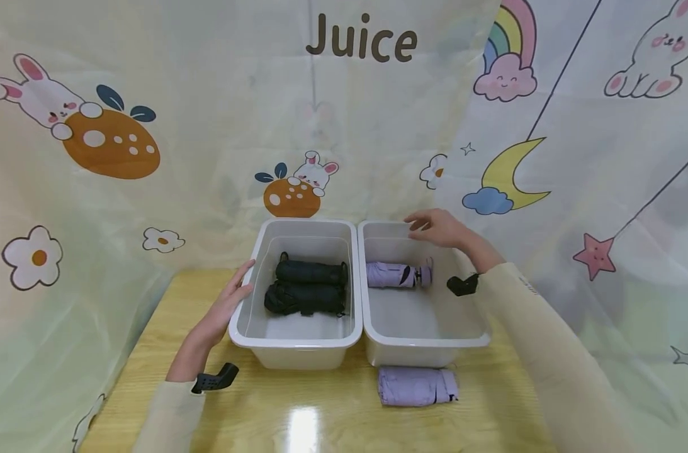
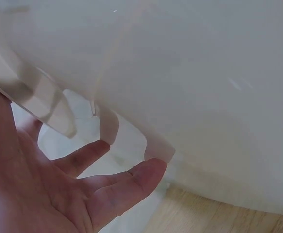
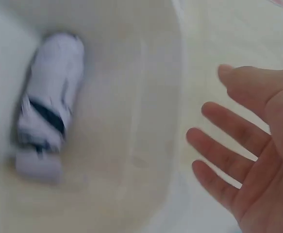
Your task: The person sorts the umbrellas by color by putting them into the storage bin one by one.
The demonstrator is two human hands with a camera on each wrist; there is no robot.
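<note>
Two black folded umbrellas [image 1: 306, 297] lie side by side in the left white bin [image 1: 295, 343]. My left hand [image 1: 228, 308] touches that bin's left side near the rim; in the left wrist view its fingertips [image 2: 156, 170] meet the outer wall. A lilac folded umbrella [image 1: 390, 275] rests in the back part of the right white bin [image 1: 428, 343]. Over the back right rim of this bin my right hand [image 1: 440, 228] hovers with loosely spread fingers, holding nothing. Another lilac folded umbrella [image 1: 417, 386] lies on the table in front of the right bin.
The bins stand next to each other on a wooden table [image 1: 253, 415]. Behind them hangs a pale cloth [image 1: 219, 126] printed with rabbits, flowers and the word Juice; it also runs down along the table's left side.
</note>
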